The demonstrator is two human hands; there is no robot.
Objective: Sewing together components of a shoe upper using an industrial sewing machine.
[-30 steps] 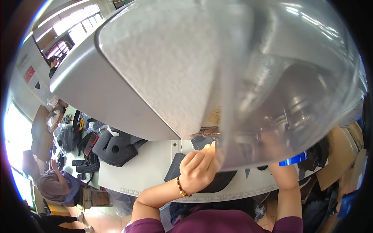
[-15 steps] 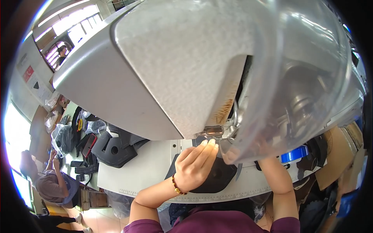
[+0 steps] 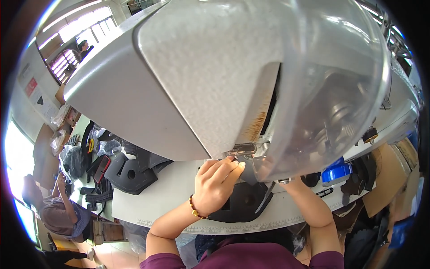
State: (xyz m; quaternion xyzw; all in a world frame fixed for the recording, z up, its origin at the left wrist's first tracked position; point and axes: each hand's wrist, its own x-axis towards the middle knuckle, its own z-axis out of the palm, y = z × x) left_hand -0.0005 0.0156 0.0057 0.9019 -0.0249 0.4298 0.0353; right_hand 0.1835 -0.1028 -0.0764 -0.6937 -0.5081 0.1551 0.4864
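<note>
Both hands [image 3: 217, 185] (beaded bracelet [image 3: 196, 209] on the left wrist) reach below the grey machine [image 3: 204, 76].

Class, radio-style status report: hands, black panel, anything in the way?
Left hand near machine head, hold unclear. Right hand mostly hidden. Black panel on white table. Clear cover obstructs view.

Flat black panel [image 3: 244, 207] on the white surface's [image 3: 172, 193] near side
Black moulded piece [image 3: 122, 176] far left; blue plastic object [image 3: 337, 174] right.

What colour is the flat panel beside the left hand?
The flat panel is black, best seen in the head view.
</note>
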